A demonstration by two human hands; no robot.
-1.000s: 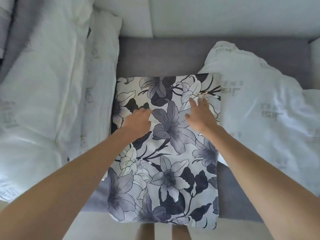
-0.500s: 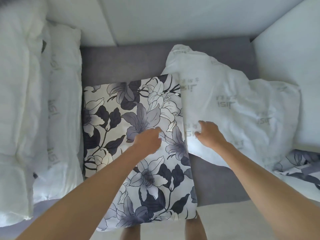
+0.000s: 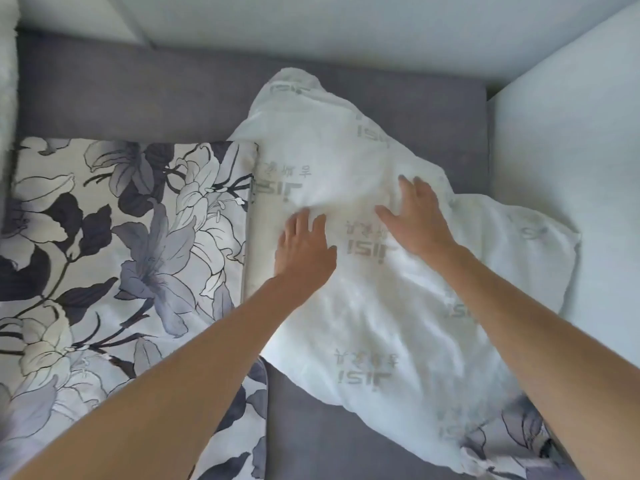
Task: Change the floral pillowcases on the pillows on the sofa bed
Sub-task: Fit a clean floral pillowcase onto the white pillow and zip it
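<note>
Bare pillow [image 3: 398,292] on grey sofa bed [image 3: 145,95], right of floral pillow [image 3: 114,258]. Both arms outstretched; left hand [image 3: 304,249] and right hand [image 3: 417,221] flat on it, grip released. Half a second earlier: left on floral pillow, right at bare pillow's edge.

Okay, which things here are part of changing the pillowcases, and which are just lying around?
Part of the job:
bare white pillow, with left hand and right hand flat on it
floral-cased pillow
loose floral pillowcase, partly under the white pillow

Just there:
grey sofa bed
white cushion
</note>
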